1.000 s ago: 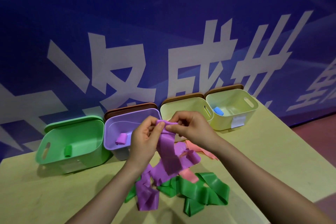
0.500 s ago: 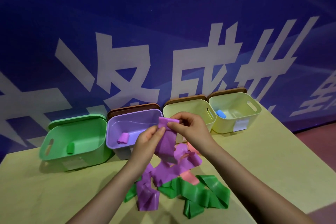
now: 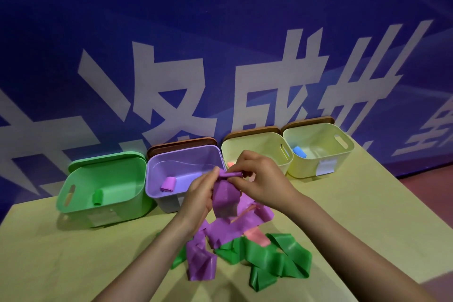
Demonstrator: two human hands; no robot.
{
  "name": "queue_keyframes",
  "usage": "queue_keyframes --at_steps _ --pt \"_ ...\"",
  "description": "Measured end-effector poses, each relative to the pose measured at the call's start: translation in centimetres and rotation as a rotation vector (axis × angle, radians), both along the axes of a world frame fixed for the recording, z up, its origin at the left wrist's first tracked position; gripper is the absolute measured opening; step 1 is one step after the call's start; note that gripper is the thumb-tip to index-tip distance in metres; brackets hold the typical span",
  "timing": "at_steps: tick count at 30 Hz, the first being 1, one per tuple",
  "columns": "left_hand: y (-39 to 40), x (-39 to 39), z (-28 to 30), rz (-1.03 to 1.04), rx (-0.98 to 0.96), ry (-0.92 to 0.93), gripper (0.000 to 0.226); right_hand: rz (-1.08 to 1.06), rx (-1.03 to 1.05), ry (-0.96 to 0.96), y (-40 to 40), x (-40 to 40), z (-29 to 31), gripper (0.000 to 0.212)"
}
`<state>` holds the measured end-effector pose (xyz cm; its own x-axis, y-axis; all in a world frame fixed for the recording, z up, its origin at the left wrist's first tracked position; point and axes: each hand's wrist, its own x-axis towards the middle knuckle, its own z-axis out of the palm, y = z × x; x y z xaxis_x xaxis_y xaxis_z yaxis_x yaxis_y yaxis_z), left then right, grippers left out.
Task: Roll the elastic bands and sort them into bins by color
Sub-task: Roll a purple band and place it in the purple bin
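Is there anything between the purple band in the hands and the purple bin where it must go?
Nothing visible blocks it. Both hands hold the purple band right in front of the purple bin, which is open on top and holds one purple roll.

Loose bands clutter the table — bins open above.

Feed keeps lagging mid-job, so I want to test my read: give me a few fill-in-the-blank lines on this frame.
1. Both hands, left and right, pinch the top end of the ____ band.
2. The roll in the green bin is ____.
3. The blue roll lies in the ____ bin of the row.
4. The loose green band lies on the ____.

Missing words: purple; green; rightmost; table
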<state>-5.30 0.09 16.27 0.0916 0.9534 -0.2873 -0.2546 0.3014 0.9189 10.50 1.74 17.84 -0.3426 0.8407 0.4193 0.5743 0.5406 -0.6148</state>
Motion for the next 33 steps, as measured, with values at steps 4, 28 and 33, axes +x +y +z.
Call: queue_keyframes --at_steps 4,28,33 --pt "0.0 -0.1 -0.7 0.022 0.034 0.013 0.024 0.035 -0.087 0.029 -0.2 0.2 0.0 0.030" --pt "-0.2 -0.9 -0.9 0.042 0.426 0.374 0.019 -0.042 -0.572 0.484 -0.1 -1.9 -1.2 0.019" --pt "0.7 -1.1 -0.1 0.072 0.159 0.181 0.011 -0.073 -0.503 0.587 0.7 -2.6 -0.7 0.019"
